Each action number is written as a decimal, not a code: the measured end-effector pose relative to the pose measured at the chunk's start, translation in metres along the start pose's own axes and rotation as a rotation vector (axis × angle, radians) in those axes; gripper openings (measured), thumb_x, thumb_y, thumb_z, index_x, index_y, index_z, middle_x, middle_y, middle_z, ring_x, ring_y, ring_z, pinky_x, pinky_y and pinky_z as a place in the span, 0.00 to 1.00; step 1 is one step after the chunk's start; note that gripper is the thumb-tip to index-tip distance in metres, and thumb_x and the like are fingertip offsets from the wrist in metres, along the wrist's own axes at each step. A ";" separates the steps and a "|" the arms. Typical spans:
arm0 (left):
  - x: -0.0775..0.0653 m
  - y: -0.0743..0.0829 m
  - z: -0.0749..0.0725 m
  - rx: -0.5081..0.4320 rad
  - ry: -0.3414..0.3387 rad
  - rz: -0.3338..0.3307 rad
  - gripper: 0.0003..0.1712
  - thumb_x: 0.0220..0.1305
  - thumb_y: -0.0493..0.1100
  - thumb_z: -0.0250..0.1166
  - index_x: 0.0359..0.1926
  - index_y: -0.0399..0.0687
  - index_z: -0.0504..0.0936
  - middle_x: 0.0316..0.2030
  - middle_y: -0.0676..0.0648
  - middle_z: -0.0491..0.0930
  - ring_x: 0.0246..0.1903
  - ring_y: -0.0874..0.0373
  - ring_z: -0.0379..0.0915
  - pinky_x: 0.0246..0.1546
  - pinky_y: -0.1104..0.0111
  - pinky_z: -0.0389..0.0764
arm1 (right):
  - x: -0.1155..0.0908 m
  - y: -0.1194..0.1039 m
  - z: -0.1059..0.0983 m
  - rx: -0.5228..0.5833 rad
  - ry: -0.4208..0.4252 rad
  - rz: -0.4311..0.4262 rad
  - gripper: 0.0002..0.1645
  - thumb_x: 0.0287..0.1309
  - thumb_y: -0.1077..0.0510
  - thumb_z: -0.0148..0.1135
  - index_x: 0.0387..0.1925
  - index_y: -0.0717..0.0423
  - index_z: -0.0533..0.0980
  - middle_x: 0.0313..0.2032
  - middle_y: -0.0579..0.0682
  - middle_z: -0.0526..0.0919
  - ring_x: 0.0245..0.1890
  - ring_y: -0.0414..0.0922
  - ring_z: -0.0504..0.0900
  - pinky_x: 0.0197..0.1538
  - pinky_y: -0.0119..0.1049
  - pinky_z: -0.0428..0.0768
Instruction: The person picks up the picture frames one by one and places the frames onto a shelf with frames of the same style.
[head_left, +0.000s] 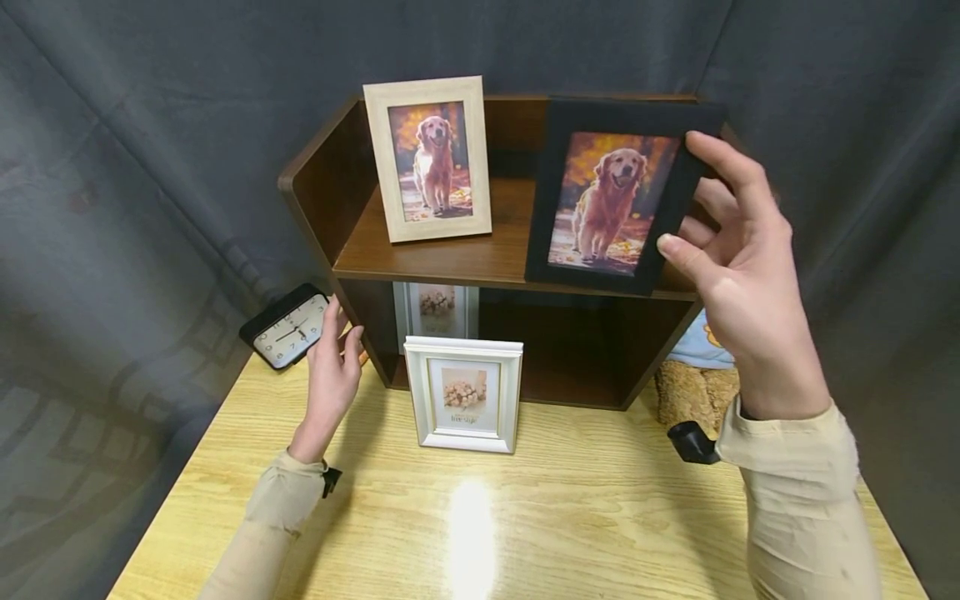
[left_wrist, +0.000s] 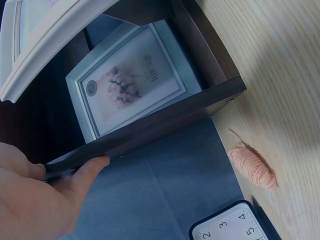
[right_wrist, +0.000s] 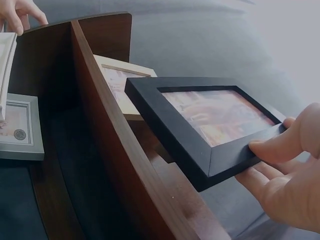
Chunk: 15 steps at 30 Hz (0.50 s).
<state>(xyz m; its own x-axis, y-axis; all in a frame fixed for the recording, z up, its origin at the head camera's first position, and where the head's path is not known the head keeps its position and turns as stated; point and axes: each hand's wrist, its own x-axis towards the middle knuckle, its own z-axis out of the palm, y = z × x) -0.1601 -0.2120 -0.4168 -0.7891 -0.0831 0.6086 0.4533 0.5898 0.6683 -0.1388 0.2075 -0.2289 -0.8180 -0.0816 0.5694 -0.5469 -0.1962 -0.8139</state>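
My right hand [head_left: 750, 242] pinches the right edge of a black picture frame [head_left: 543, 200] with a dog photo, thumb on the front and fingers behind. The frame overlaps the right part of the upper shelf in the head view. A cream picture frame [head_left: 477, 167] with a similar photo stands on that shelf at the left. With thumb and fingers on either side, my left hand [left_wrist: 45, 195] grips the left side panel of the brown wooden shelf [head_left: 322, 200]. A white picture frame [head_left: 414, 400] stands on the table before the shelf, and a silver-grey frame [left_wrist: 172, 65] stands inside the lower compartment.
A black-rimmed clock [head_left: 288, 329] and a bundle of peach yarn [left_wrist: 252, 167] lie left of the shelf. At the right, a brown plush toy [head_left: 690, 392] with blue cloth [head_left: 701, 346] is partly hidden. Dark grey curtains [head_left: 187, 92] hang behind the wooden table [head_left: 600, 500].
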 end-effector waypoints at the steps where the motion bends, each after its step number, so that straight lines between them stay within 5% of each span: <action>1: 0.000 0.000 0.000 0.002 0.002 0.001 0.34 0.79 0.26 0.57 0.82 0.40 0.63 0.70 0.32 0.75 0.66 0.35 0.75 0.50 0.49 0.85 | 0.002 0.000 0.001 -0.016 0.004 0.000 0.46 0.65 0.86 0.50 0.78 0.52 0.69 0.70 0.67 0.72 0.58 0.55 0.85 0.51 0.34 0.86; 15: 0.000 0.001 0.001 0.005 0.006 -0.009 0.34 0.79 0.26 0.57 0.82 0.41 0.63 0.70 0.33 0.75 0.67 0.35 0.74 0.50 0.51 0.85 | 0.020 0.008 0.009 -0.076 0.075 0.000 0.43 0.69 0.84 0.46 0.76 0.49 0.71 0.68 0.63 0.74 0.59 0.56 0.81 0.47 0.36 0.78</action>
<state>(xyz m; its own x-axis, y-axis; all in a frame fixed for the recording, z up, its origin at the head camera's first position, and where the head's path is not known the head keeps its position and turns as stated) -0.1594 -0.2106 -0.4163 -0.7906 -0.0931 0.6052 0.4441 0.5933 0.6714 -0.1580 0.1957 -0.2231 -0.8277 -0.0073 0.5611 -0.5562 -0.1209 -0.8222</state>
